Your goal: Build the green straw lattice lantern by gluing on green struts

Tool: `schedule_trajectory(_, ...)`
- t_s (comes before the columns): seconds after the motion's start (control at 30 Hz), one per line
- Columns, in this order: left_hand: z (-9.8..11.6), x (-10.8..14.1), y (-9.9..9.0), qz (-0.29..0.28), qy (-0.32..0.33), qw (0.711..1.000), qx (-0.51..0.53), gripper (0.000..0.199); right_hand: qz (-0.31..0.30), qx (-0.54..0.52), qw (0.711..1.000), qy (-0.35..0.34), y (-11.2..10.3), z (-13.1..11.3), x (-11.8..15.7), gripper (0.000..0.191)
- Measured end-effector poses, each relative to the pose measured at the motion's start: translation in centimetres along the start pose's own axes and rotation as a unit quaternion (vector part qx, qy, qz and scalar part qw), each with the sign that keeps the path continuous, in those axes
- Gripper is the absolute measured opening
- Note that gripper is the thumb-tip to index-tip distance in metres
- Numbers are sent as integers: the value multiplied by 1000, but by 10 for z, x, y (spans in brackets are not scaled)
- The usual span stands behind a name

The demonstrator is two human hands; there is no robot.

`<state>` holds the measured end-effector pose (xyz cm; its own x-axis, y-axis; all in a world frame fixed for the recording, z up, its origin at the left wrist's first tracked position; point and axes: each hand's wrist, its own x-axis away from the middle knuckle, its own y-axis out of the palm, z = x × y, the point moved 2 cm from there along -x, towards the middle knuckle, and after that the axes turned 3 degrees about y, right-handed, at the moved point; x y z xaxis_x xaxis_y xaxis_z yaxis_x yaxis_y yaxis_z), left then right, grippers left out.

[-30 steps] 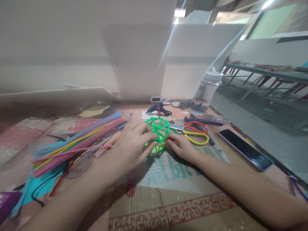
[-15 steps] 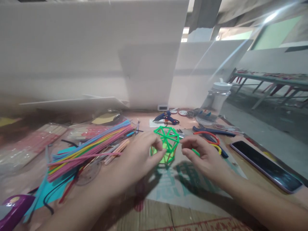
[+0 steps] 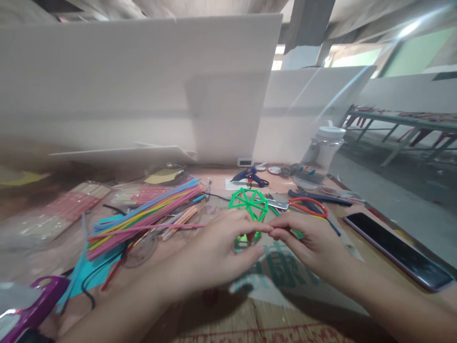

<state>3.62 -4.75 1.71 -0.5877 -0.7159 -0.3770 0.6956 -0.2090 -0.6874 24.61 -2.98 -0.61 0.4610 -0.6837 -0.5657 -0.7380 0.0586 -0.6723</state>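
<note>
A small green frame [image 3: 249, 199] with a spoked top stands on the table, just behind my hands. My left hand [image 3: 233, 245] covers part of its lower side; whether it touches the frame I cannot tell. That hand has its index finger stretched to the right and its thumb apart below. The thumb and finger of my right hand [image 3: 307, 236] are pinched together, meeting the left index fingertip. Anything between them is too small to make out. A bit of green [image 3: 298, 234] shows under the right hand.
Colourful fuzzy stems [image 3: 143, 216] lie left beside packs of wooden sticks [image 3: 76, 209]. Behind the frame are a blue glue gun [image 3: 252, 177] and orange-handled scissors [image 3: 307, 206]. A phone [image 3: 396, 250] and a clear bottle [image 3: 323, 152] are at right. A purple-handled tool [image 3: 46, 302] sits near left.
My left hand has let go of the green frame and moved right, its index finger now stretched out. Both hands' fingertips have come together in front of the frame.
</note>
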Motion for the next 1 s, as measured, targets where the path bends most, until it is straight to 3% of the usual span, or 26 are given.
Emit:
schedule_trajectory(0.27, -9, 1, -4, -37, -3, 998, -43, 37, -6, -108, 987, 115, 4, 9, -4, 24)
schedule_trajectory(0.37, -13, 1, -14, 1, 1, 999, -35, 33, 10, -120, 983, 138, -4, 12, -5, 36)
schedule_trajectory(0.5, -19, 0, -34, 91, -17, 995, -47, 20, 27, -79, 979, 187, -33, 34, -15, 49)
schedule_trajectory(0.57, -23, -1, -39, 99, -28, 993, -63, 20, -18, -59, 969, 237, -44, 52, -20, 39)
schedule_trajectory(0.63, -28, -3, -40, 90, -22, 992, -82, 34, -57, -43, 960, 271, -48, 65, -22, 27)
schedule_trajectory(0.7, -32, -5, -36, 88, 1, 990, -108, 37, -139, -36, 948, 283, -41, 70, -18, 25)
schedule_trajectory(0.8, -36, -7, -26, 91, 45, 980, -173, 25, -259, -52, 928, 265, -13, 60, -6, 36)
schedule_trajectory(0.9, -38, -8, -14, 87, 77, 962, -248, 22, -183, -32, 958, 217, 16, 48, 4, 27)
schedule_trajectory(1.0, -39, -8, -5, 79, 98, 951, -284, 20, -137, -36, 970, 198, 36, 45, 10, 27)
